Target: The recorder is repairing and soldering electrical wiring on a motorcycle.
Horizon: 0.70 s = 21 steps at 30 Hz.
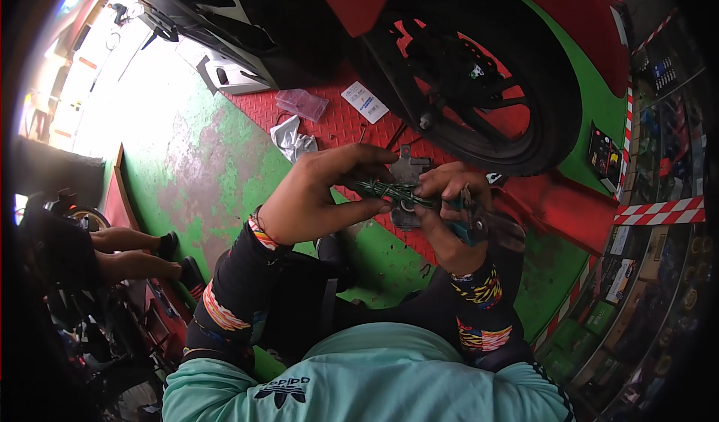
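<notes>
My left hand (318, 193) grips a coiled bundle of dark green wire (389, 192) between fingers and thumb. At the bundle's other end my right hand (457, 227) pinches the wire and also holds pliers with teal grips (472, 227), their far end pointing right. A grey metal part (410, 166) with a tab shows directly behind the bundle, partly hidden by it and by my fingers; I cannot tell whether I hold it too. Just beyond my hands is the black tyre (554, 115) of a motorcycle wheel.
A red tread-plate platform (341, 141) carries a white cloth (292, 139), clear plastic case (299, 106) and label card (364, 102). A red panel (558, 212) lies at right, beside glass display cases (636, 287). Another person's legs (127, 265) and a motorcycle are at left.
</notes>
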Available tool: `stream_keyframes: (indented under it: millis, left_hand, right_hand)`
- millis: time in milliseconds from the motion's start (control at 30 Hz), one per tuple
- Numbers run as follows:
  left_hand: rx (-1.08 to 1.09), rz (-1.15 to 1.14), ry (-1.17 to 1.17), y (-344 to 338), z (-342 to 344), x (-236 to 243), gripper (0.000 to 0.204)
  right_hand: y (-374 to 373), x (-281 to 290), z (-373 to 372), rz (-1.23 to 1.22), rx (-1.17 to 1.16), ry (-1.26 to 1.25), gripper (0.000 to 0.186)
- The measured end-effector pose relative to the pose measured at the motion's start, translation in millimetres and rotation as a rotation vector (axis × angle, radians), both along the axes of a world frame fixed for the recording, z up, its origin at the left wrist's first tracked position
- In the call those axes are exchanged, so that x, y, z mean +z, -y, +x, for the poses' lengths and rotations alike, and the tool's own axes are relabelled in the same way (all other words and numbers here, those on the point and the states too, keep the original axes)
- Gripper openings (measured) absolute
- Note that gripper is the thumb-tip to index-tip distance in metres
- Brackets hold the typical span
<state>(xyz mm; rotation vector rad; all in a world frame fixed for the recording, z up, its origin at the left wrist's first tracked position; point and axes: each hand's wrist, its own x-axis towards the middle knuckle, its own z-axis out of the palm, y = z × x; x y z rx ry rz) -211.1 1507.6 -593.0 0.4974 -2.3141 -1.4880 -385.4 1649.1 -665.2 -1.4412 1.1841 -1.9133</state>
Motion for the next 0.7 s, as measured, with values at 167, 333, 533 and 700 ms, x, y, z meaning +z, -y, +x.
stream_keyframes:
  millis: [167,333,533,700]
  left_hand:
    - [-0.053,-0.141,-0.118,5.4,1.9,-5.4,0.032]
    - [-0.047,-0.234,-0.221,5.0,0.2,-7.0,0.025]
    - [-0.066,-0.274,-0.256,5.6,0.8,-6.5,0.026]
    - [-0.073,-0.284,-0.24,5.1,1.4,-5.0,0.025]
  right_hand:
    - [3.5,-2.9,-5.8,-0.115,-0.035,-0.064,0.041]
    - [2.9,-3.1,-2.9,-0.109,-0.093,-0.098,0.044]
    - [5.2,-2.6,-1.6,-0.098,-0.154,-0.144,0.045]
    - [5.3,-3.9,-3.6,-0.099,-0.192,-0.246,0.045]
